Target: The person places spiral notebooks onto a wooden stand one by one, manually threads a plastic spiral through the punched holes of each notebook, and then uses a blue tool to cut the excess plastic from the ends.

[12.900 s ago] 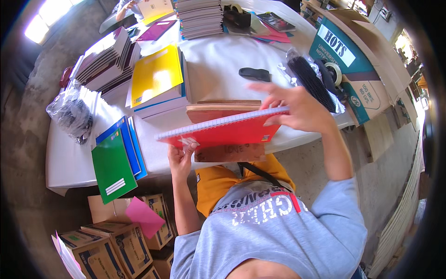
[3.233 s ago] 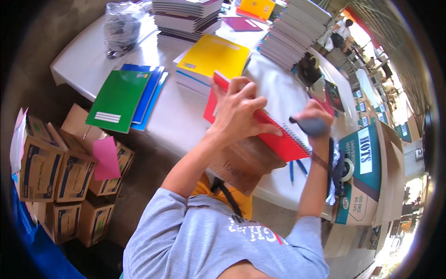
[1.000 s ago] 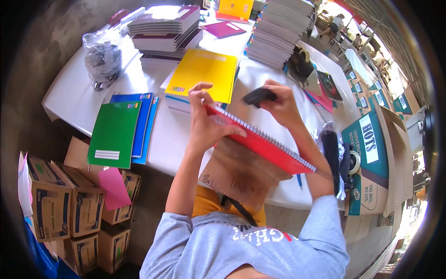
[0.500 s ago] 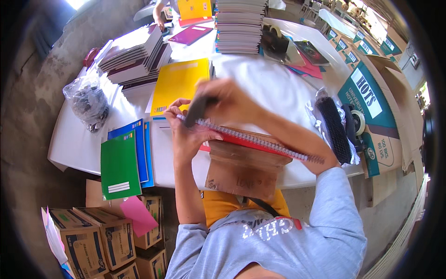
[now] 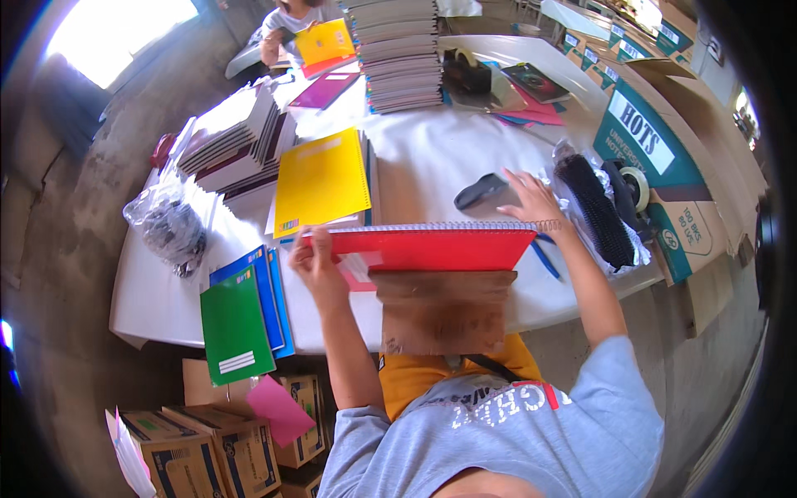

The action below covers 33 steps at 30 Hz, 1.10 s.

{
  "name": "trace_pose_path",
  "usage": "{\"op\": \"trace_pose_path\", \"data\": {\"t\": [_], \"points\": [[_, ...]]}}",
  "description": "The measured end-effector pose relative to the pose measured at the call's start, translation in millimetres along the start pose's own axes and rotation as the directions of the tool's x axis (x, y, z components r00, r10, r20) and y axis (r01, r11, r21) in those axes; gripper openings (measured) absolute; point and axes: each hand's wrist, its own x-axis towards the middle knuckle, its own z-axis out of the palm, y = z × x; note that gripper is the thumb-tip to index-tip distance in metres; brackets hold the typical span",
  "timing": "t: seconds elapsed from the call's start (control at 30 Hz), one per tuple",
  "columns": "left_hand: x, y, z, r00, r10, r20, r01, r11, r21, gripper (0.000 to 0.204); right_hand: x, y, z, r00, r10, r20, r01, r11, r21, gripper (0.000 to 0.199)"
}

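Note:
A red spiral notebook [image 5: 440,249] is held on edge across the front of the table, its coil binding [image 5: 432,226] uppermost. My left hand [image 5: 315,264] pinches its left end. Loose coil sticks out past the right end of the spine, beside my right wrist. My right hand [image 5: 535,202] is open, fingers spread, just above the table. Left of those fingers lies a dark, elongated hand tool [image 5: 480,192], its exact kind unclear. A slim blue handle [image 5: 546,259] shows under my right forearm. Below the notebook, a folded brown cardboard piece [image 5: 444,319] hangs at the table edge.
Yellow notebooks [image 5: 324,183] are stacked ahead; green [image 5: 237,328] and blue ones lie left. A bag of dark coils [image 5: 170,228] sits far left. Black coils [image 5: 594,212], a tape roll [image 5: 637,189] and a carton [image 5: 643,149] stand right. Another person [image 5: 290,33] handles a notebook across the table.
My right hand has let go of the dark tool, which now lies on the table, and moved right. The red notebook's spine has come level. My left hand has shifted lower on its end.

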Motion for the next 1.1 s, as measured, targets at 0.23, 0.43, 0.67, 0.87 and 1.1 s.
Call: {"op": "trace_pose_path", "data": {"t": [0.23,0.43,0.67,0.87,1.1], "points": [[39.5,105.0,-15.0,0.699,0.553,-0.453,-0.512,0.830,0.222,0.028,-123.7,-1.6,-3.8,0.956,0.270,0.112,-0.249,0.954,-0.168,0.074],[-60.8,100.9,28.5,0.500,0.818,0.285,-0.864,0.448,0.228,0.011,-122.3,1.5,38.6,0.976,0.176,-0.131,-0.194,0.971,-0.138,0.066],[-142.5,16.9,40.1,0.670,0.466,0.578,-0.719,0.603,0.347,0.029,-129.7,-10.9,37.7,0.906,0.133,-0.402,-0.099,0.990,0.104,0.041],[-145.1,8.6,44.7,0.630,0.485,0.606,-0.750,0.583,0.313,0.033,-198.8,-105.8,-46.9,0.927,0.010,-0.374,0.215,0.805,0.553,0.035],[-147.5,7.5,45.6,0.633,0.488,0.601,-0.749,0.584,0.314,0.041,-219.0,-132.3,-54.1,0.935,-0.028,-0.353,0.178,0.899,0.400,0.040]]}}
